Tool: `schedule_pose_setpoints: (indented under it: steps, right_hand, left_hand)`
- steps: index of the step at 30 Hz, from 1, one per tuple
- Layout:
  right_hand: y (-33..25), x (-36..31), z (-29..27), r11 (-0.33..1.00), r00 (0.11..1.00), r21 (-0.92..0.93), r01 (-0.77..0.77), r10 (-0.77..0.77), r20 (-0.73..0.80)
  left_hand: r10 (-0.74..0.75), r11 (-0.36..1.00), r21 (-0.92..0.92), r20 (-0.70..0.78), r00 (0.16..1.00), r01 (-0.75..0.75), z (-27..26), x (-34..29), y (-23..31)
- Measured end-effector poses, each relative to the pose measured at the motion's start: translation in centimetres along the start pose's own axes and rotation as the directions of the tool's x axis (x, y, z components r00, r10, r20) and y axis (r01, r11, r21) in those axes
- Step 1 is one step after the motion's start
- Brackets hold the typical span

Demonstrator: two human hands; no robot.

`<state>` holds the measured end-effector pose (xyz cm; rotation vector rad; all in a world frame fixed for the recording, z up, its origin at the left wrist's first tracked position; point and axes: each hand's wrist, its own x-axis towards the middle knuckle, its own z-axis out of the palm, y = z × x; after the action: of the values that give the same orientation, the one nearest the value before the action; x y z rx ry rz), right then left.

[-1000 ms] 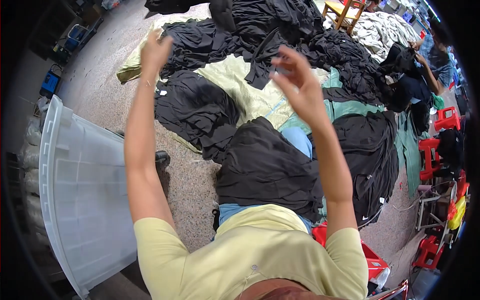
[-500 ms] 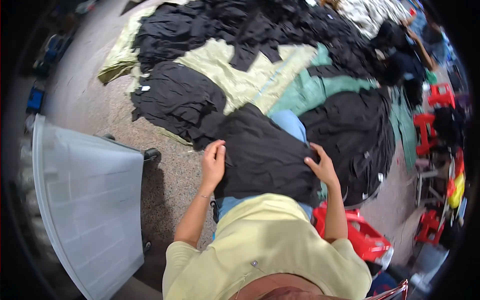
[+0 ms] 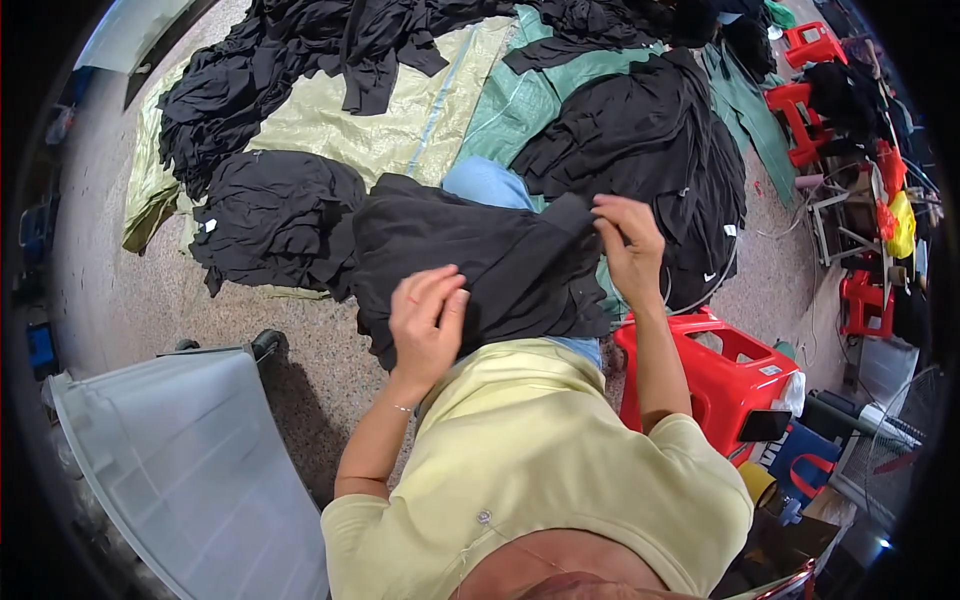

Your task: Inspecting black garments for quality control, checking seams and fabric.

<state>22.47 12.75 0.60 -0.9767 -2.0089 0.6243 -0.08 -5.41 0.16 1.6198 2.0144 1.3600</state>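
A black garment (image 3: 450,250) lies bunched across my lap, with a folded flap raised toward its right end. My right hand (image 3: 634,245) is at that end, thumb and fingers closed on the flap's edge. Over the near left part of the cloth is my left hand (image 3: 425,325), its fingers loosely bent and thumb apart, with no cloth visibly gripped. Blue trouser cloth (image 3: 488,184) shows beyond the garment. A heap of black garments (image 3: 275,215) lies to the left of my lap, and a larger black heap (image 3: 640,130) to the right.
Yellow woven sheeting (image 3: 350,130) and green sheeting (image 3: 500,115) spread on the floor under more black clothes. A whitish wheeled bin (image 3: 190,470) stands at my left. Close on my right is a red plastic stool (image 3: 700,375); more red stools (image 3: 795,120) stand farther right.
My right hand has moved up and lifted a flap of the garment's right end. My left hand has come inward over the cloth. The view has shifted, showing more on the right.
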Motion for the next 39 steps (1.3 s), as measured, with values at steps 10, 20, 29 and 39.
schedule_pose_setpoints:
  steps: [10, 20, 29, 39]
  right_hand:
    - [-8.8, 5.0, -2.9, 0.975, 0.836, 0.061, 0.216, -0.152, -0.528]
    - [-8.7, 9.3, -2.5, 0.983, 0.828, 0.053, 0.174, -0.117, -0.548]
    - [1.1, 3.2, 5.4, 0.991, 0.961, -0.102, 0.082, -0.051, 0.270]
    - [-2.4, 3.3, 8.0, 0.994, 0.749, 0.000, 0.108, -0.082, 0.657]
  left_hand:
    - [-0.175, 0.965, 0.188, -0.071, 0.982, 0.185, -2.6, -0.7, -3.0]
    - [-0.278, 0.810, -0.375, 0.430, 0.859, 0.450, -15.9, 4.9, 0.7]
    - [-0.109, 0.960, 0.268, 0.071, 0.991, 0.087, -3.5, 4.1, -4.9]
    - [-0.126, 0.991, -0.032, 0.041, 0.991, 0.127, 1.8, 7.2, -2.8]
